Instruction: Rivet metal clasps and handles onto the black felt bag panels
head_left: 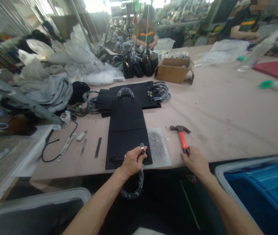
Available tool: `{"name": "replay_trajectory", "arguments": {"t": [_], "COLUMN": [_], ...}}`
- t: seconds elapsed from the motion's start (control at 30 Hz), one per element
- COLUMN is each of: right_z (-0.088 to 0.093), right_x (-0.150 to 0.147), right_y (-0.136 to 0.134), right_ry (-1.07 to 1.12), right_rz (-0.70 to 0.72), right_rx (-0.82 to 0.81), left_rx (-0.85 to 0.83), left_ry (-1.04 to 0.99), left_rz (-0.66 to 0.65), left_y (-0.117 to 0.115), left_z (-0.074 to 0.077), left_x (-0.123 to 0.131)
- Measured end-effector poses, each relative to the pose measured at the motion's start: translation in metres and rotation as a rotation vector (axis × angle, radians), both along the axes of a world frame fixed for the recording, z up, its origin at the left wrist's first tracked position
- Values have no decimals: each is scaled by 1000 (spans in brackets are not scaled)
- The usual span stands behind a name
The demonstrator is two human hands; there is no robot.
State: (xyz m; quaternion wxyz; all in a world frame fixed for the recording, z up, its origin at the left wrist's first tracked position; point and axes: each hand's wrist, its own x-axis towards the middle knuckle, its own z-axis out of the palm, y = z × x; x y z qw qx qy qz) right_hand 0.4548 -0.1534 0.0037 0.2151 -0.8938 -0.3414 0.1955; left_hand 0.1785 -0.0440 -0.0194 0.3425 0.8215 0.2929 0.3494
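A black bag panel (126, 119) lies flat before me, a plastic-wrapped handle (126, 93) at its far end and another wrapped handle (140, 182) hanging over the table's front edge. My left hand (132, 161) is closed around a short metal punch (142, 147), upright above the panel's near right corner. To the right, my right hand (197, 160) grips the red handle of a claw hammer (182, 137), whose head rests on or just above the tabletop. Partly under the panel sits a white, dark-speckled pad (157, 147).
More black panels with wrapped handles (131, 94) are stacked behind. A cardboard box (174, 69) and black bags (139, 63) stand farther back. Small metal strips (98, 147) lie left. A blue bin (263, 189) is at right front. Two people work across the table.
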Motion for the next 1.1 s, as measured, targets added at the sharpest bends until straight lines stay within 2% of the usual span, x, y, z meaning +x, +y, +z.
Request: {"name": "replay_trajectory", "arguments": {"t": [0.07,0.17,0.23,0.33,0.4,0.43,0.53,0.6,0.7,0.77,0.83,0.9,0.97,1.03,1.1], "right_z": [3,19,36,71,99,112,138,143,150,160,168,167,158,152,156], "right_x": [8,8,2,-16,-29,-36,-51,-58,-64,-68,-72,-75,-74,-70,-67], "right_y": [5,12,13,8,-2,-7,-24,-31,-35,-37,-39,-41,-41,-39,-40], "right_ry": [218,464,599,688,627,523,50,-164,-268,-265,-255,-269,-287,-275,-252], "right_rz": [-31,32,67,60,86,127,352,534,712,685,539,434,505,656,672], "right_rx": [39,77,114,195,315,392,513,441,281,315,500,650,596,400,332], "left_rx": [-14,-13,-2,10,12,15,32,39,51,63,65,57,50,52,59], "left_ry": [-4,-2,8,12,9,7,8,14,13,1,-13,-20,-14,-7,-9], "left_rz": [3,-2,-12,-15,-15,-15,-20,-27,-29,-24,-24,-27,-33,-37,-39], "left_y": [0,1,1,2,2,2,2,2,3,3,2,2,2,2,2], "left_z": [0,-1,-2,-2,-2,-2,-2,-2,-2,-3,-3,-3,-3,-3,-3], "left_x": [1,2,3,4,4,4,4,4,4,5,4,4,3,2,2]}}
